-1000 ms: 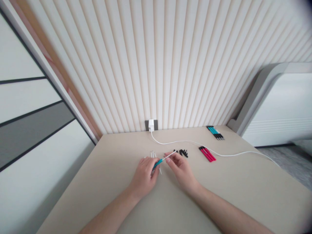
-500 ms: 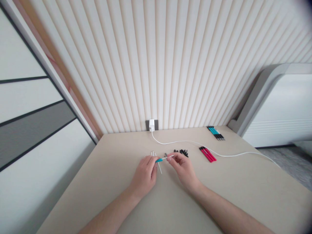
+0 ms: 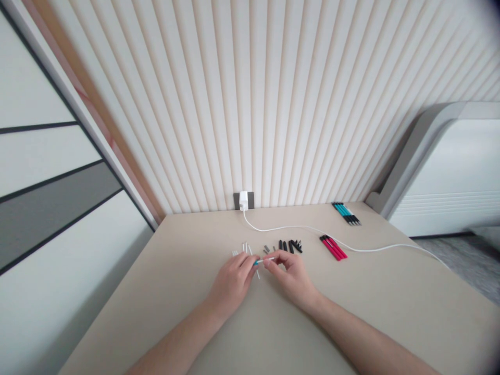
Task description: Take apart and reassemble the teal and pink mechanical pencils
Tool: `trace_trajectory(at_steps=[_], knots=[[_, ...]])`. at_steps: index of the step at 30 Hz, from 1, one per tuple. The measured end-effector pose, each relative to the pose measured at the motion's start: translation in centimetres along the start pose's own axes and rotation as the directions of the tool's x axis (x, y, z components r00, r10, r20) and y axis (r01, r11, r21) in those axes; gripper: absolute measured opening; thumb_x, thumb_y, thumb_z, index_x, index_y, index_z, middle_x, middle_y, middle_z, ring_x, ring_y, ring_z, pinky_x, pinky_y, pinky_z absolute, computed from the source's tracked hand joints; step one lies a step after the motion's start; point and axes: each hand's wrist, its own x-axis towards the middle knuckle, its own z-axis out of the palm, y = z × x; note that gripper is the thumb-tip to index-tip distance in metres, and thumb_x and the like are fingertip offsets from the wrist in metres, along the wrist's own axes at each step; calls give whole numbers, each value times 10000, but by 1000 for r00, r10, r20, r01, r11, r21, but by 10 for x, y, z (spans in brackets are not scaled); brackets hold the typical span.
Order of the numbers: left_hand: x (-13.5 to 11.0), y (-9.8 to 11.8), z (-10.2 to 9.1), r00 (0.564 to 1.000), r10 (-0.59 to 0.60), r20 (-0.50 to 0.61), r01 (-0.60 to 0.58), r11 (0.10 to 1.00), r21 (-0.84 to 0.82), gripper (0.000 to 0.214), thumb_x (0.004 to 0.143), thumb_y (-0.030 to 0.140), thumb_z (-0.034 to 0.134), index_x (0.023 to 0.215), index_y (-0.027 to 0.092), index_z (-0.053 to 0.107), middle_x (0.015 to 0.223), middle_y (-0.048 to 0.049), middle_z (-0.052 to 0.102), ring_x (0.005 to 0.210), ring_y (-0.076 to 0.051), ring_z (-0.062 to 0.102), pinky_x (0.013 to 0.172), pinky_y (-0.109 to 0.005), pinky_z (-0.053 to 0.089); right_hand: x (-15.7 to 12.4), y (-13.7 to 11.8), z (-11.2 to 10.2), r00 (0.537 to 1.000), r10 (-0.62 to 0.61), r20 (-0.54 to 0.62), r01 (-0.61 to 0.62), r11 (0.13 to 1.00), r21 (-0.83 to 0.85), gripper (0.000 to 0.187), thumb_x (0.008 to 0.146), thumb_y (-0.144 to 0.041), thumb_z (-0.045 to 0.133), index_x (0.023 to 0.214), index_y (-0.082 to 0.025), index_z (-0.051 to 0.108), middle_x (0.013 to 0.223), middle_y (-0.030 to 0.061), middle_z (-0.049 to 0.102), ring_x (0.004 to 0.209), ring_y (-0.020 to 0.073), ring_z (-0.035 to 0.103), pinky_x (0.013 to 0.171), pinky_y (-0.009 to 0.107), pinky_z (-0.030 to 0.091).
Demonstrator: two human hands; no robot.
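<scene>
My left hand (image 3: 233, 280) is closed around a blue pen barrel (image 3: 255, 263), and only its open end shows past the fingers. A thin white pen refill (image 3: 267, 259) sticks out of that end, pinched between the thumb and finger of my right hand (image 3: 294, 277). How deep the refill sits inside the barrel is hidden. Just beyond my fingers lie several loose white refills (image 3: 244, 247), partly covered by my left hand. Small grey pieces (image 3: 266, 248) and several black pen parts (image 3: 291, 246) rest beyond my right hand.
Red pen barrels with black ends (image 3: 333, 248) lie to the right. Farther back are several blue and black pens (image 3: 346, 213) in a row. A white cable (image 3: 289, 227) runs from a charger (image 3: 244, 200) at the wall across the table (image 3: 187, 239) and over its right edge.
Both hands have come slightly nearer to me, uncovering more of the black parts and grey pieces. Less of the blue barrel and white refill shows between my fingers.
</scene>
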Motion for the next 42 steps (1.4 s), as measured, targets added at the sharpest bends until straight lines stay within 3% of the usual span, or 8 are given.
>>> trace_trajectory(at_steps=[7, 14, 21, 35, 42], knots=[[0, 0, 1, 995, 13, -101, -17, 999, -39, 173, 989, 256, 454, 1103, 197, 570, 950, -61, 674, 876, -212, 636, 779, -354, 517, 0, 1, 1, 1000, -25, 10, 24, 1000, 9, 256, 855, -404, 610, 920, -192, 739, 858, 48, 726, 758, 190, 593, 743, 311, 464], [1, 1, -3, 989, 64, -130, -67, 997, -23, 132, 976, 240, 481, 1034, 208, 595, 938, -57, 668, 880, -210, 627, 787, -355, 512, 2, 1, 0, 999, 42, -5, -42, 999, -9, 277, 836, -426, 623, 851, -179, 748, 805, 55, 731, 716, 190, 596, 696, 312, 464], [2, -1, -4, 984, 82, -159, -85, 996, -17, 122, 955, 210, 521, 1041, 192, 605, 934, -57, 678, 876, -210, 619, 788, -352, 509, 1, 3, 0, 1000, 12, 14, -12, 1000, -12, 286, 832, -438, 632, 800, -179, 750, 743, 40, 716, 685, 178, 588, 661, 288, 452], [5, -9, -7, 977, 146, -153, -146, 989, 15, 180, 968, 196, 495, 1113, 203, 601, 938, -59, 689, 874, -208, 627, 789, -363, 514, 2, 3, -1, 999, -24, -32, 22, 999, -45, 277, 856, -429, 603, 833, -191, 743, 784, 44, 717, 704, 183, 578, 683, 296, 453], [1, -9, -9, 972, 207, -115, -211, 977, -22, 226, 969, 142, 474, 1164, 202, 569, 1000, -63, 677, 954, -207, 614, 854, -375, 508, 1, 0, -1, 1000, -5, 12, 6, 999, -53, 278, 840, -430, 620, 803, -184, 744, 727, 36, 699, 678, 178, 566, 670, 298, 443]])
